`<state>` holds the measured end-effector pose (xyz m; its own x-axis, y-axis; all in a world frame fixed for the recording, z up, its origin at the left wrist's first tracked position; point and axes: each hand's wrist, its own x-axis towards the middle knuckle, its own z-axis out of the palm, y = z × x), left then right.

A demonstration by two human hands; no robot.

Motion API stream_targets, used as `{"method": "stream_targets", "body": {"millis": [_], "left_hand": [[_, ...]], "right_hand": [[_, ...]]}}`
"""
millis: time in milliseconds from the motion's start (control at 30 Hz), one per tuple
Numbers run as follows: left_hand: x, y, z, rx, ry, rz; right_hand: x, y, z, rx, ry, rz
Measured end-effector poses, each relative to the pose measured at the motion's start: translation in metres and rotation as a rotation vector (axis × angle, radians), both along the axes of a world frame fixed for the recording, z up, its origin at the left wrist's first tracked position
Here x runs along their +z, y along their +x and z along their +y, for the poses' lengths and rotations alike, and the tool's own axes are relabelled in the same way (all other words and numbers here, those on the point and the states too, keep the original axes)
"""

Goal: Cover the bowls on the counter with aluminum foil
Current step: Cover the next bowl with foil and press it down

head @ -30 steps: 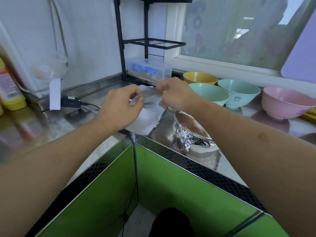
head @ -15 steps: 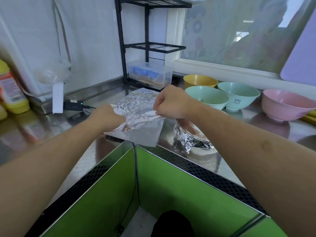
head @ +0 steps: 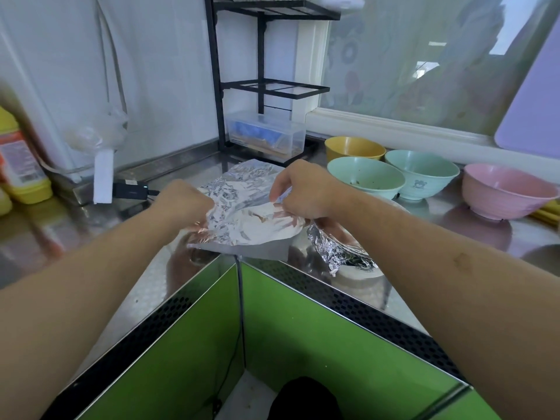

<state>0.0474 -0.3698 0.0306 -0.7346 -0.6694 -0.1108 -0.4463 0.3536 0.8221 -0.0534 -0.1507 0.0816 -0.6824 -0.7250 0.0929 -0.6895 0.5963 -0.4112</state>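
Both hands gripped one crinkled foil sheet [head: 242, 213] above the steel bench [head: 91, 231]. The left hand [head: 185, 204] was curled round the sheet's left edge; the right hand [head: 303, 192] pinched its right edge with bent fingers. Just right of the sheet, partly behind the right forearm, stood a foil-covered bowl [head: 342, 253]. Farther back sat four uncovered bowls: a yellow bowl [head: 353, 147], a green bowl [head: 365, 177] with a few dark specks inside, a second green bowl [head: 424, 171], and a pink bowl [head: 506, 192]. A clear plastic box [head: 266, 137] held something blue.
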Motion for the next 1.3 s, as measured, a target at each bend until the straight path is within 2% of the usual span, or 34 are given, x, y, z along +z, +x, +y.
{"method": "stream_targets", "body": {"millis": [33,100,167,300,367,500,600,733,867,1000,1100,1300], "left_hand": [[0.001,0.001,0.003,0.001,-0.092,-0.028],[0.004,0.002,0.013,0.006,-0.129,-0.089],[0.006,0.002,0.016,0.001,-0.049,-0.108],[0.007,0.001,0.011,0.023,0.203,-0.028],[0.007,0.004,0.010,0.023,0.271,0.002],[0.012,0.011,0.007,-0.036,0.151,-0.038],[0.039,0.014,0.009,-0.023,0.064,0.112],[0.102,0.019,0.034,-0.044,0.076,0.376],[0.147,0.026,0.082,-0.165,0.103,0.519],[0.164,0.016,0.157,-0.310,0.243,0.588],[0.165,0.006,0.228,-0.401,0.344,0.550],[0.143,-0.018,0.373,-0.668,0.481,0.410]], "right_hand": [[0.000,0.000,0.000,-0.008,-0.014,-0.017],[0.000,0.001,0.000,-0.015,-0.065,-0.063],[0.002,0.003,0.000,-0.017,-0.099,-0.094],[0.002,0.009,0.003,-0.035,-0.104,-0.129],[0.001,0.011,0.006,-0.039,-0.147,-0.197],[0.005,0.011,0.011,-0.010,-0.123,-0.208],[0.017,0.010,0.017,-0.002,-0.221,-0.220],[0.041,0.014,0.044,-0.118,-0.533,-0.280],[0.070,0.015,0.096,-0.228,-0.761,-0.317],[0.090,0.027,0.178,-0.412,-0.937,-0.396],[0.096,0.045,0.253,-0.492,-1.149,-0.560],[0.079,0.084,0.409,-0.638,-1.266,-0.671]]}}
